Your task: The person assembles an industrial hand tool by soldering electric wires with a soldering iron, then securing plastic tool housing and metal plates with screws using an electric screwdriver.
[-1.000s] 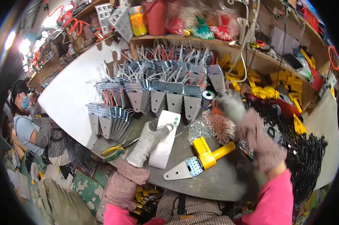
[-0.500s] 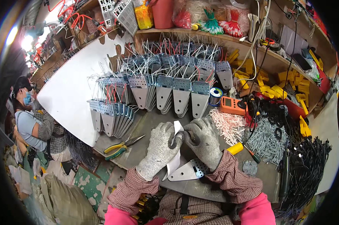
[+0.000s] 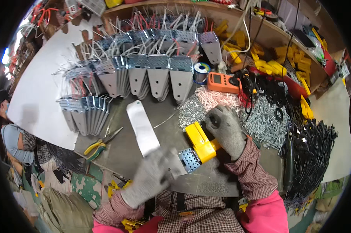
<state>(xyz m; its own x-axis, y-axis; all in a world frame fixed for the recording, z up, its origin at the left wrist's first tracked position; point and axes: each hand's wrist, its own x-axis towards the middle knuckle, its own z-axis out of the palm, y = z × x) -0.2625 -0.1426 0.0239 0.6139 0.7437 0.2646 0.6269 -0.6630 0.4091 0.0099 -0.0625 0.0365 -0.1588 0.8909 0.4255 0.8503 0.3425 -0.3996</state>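
My left hand [image 3: 154, 178], gloved in grey and smeared by motion, lies over the narrow end of a grey tapered metal plate [image 3: 178, 166]. At its other end the plate carries a blue-tinted perforated section [image 3: 190, 160]. Against that section sits a yellow plastic piece [image 3: 200, 141]; whether it is fastened cannot be told. My right hand [image 3: 226, 130], gloved alike, is just right of the yellow piece, fingers curled closed; what they hold, if anything, is hidden. A white strip [image 3: 142, 126] lies on the table, its near end meeting my left hand.
Stacked grey plates with wires [image 3: 158, 79] line the back. Pliers [image 3: 101, 145] lie left. Small silver parts [image 3: 191, 112], pink pieces [image 3: 216, 99], a solder spool [image 3: 201, 72], an orange meter [image 3: 223, 82], grey screws [image 3: 265, 126] and black cables [image 3: 315, 163] spread rightward.
The white strip has left my hands and now lies on the table. The yellow piece now sits at the plate. My left hand has moved down and left; the view has shifted.
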